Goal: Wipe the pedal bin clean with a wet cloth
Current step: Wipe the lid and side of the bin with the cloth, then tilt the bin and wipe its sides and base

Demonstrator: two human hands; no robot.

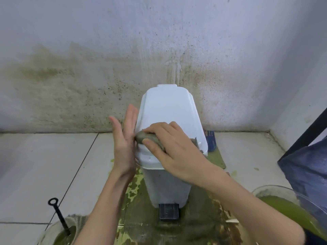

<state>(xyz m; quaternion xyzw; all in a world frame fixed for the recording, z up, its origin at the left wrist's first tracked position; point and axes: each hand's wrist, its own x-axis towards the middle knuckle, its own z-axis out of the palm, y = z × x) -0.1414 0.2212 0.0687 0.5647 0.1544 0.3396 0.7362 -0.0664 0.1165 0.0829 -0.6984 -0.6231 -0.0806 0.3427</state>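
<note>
A white pedal bin (pixel 168 110) stands on the floor against a stained wall, its lid down and its dark pedal (pixel 168 211) at the front. My right hand (pixel 175 147) presses a wet grey-brown cloth (pixel 144 136) onto the near part of the lid. My left hand (pixel 124 138) lies flat against the lid's left edge, fingers straight and apart, touching the cloth's left end. The lid's far half looks clean and glossy. The bin's front wall under the lid is greyish.
Green-brown dirty water is pooled on the tiled floor (pixel 44 165) around the bin. A glass bowl of green water (pixel 286 207) sits at right, another bowl with a black handled tool (pixel 59 216) at lower left. A blue bag (pixel 307 174) and a blue packet (pixel 211 140) lie to the right.
</note>
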